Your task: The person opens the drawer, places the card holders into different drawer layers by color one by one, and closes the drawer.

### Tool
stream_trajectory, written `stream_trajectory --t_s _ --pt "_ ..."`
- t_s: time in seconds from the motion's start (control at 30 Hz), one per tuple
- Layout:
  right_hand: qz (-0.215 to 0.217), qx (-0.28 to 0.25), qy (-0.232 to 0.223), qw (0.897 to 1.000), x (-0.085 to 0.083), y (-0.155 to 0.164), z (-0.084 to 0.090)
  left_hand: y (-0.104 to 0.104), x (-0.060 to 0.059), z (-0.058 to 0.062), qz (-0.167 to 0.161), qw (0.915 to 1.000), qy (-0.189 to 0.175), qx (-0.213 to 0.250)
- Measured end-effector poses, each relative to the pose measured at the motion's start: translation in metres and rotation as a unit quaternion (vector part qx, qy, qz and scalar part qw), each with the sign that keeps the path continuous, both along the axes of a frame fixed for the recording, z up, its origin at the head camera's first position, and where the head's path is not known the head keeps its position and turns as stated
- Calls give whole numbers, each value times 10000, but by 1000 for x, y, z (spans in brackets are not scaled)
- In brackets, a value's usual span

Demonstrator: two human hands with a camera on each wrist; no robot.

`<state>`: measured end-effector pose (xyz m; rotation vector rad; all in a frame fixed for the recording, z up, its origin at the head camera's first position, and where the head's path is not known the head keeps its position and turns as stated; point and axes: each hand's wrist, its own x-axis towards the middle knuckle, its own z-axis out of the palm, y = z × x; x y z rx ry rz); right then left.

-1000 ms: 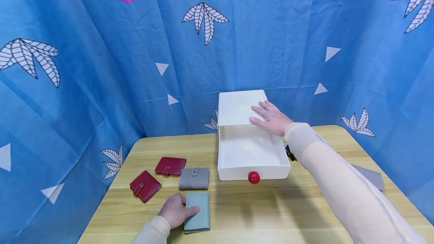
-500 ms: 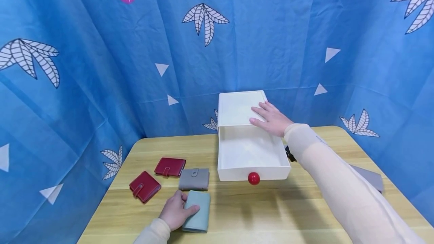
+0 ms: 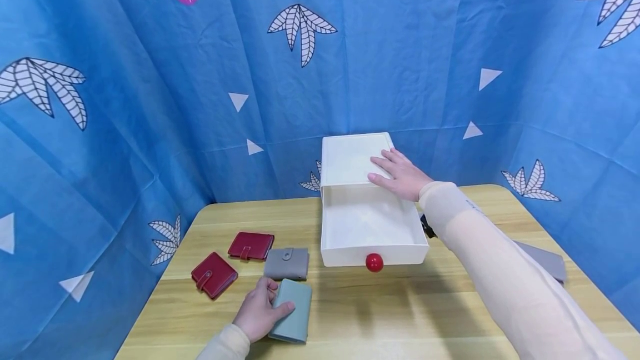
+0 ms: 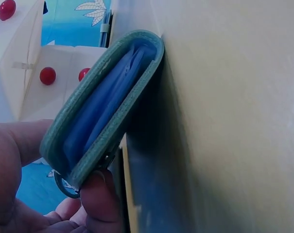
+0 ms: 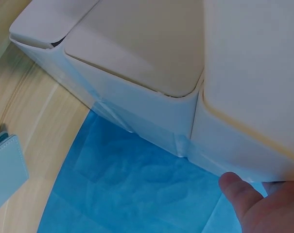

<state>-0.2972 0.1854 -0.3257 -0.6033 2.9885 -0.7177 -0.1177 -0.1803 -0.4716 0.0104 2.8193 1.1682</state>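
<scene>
My left hand (image 3: pixel 257 313) pinches a light green card wallet (image 3: pixel 294 315) at its left side, thumb on top and fingers beneath. In the left wrist view the wallet (image 4: pixel 108 102) is tilted, one long edge near the wooden tabletop and the other raised, with clear sleeves showing inside. My right hand (image 3: pixel 400 176) lies with spread fingers on the top right edge of a white drawer unit (image 3: pixel 352 157). Its top drawer (image 3: pixel 370 221), with a red knob (image 3: pixel 374 263), is pulled out and bare inside.
A grey card wallet (image 3: pixel 286 264) lies just behind the green one. Two dark red wallets (image 3: pixel 251 245) sit farther left. At the right, a grey item (image 3: pixel 545 263) and a small black thing (image 3: pixel 428 226) are partly hidden by the right arm. A blue curtain (image 3: pixel 300 99) surrounds the table.
The green wallet has turned slightly clockwise and tipped up on its left side in my left hand, whose fingers have shifted a little away from me. My right hand has stayed put.
</scene>
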Motion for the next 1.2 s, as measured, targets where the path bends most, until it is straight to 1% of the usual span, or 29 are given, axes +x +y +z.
stream_trajectory --t_s 0.17,0.3,0.53,0.63,0.73,0.97,1.2 --pt "1 37 -5 10000 0 0 0 3 4 5 -234 9994 251 52" --pt "16 51 -17 10000 0 0 0 3 6 7 -507 9977 430 -109" --pt "-21 46 -32 10000 1 0 0 2 8 12 -898 9940 565 -276" --pt "-7 48 -13 10000 0 0 0 1 9 13 -1046 9927 541 -276" --pt "37 57 21 10000 0 1 0 1 9 13 -1190 9921 378 -129" --pt "50 56 25 10000 -1 1 0 0 9 11 -1428 9887 21 451" --pt "13 50 20 10000 0 0 -1 -3 5 3 -1525 9835 -94 971"
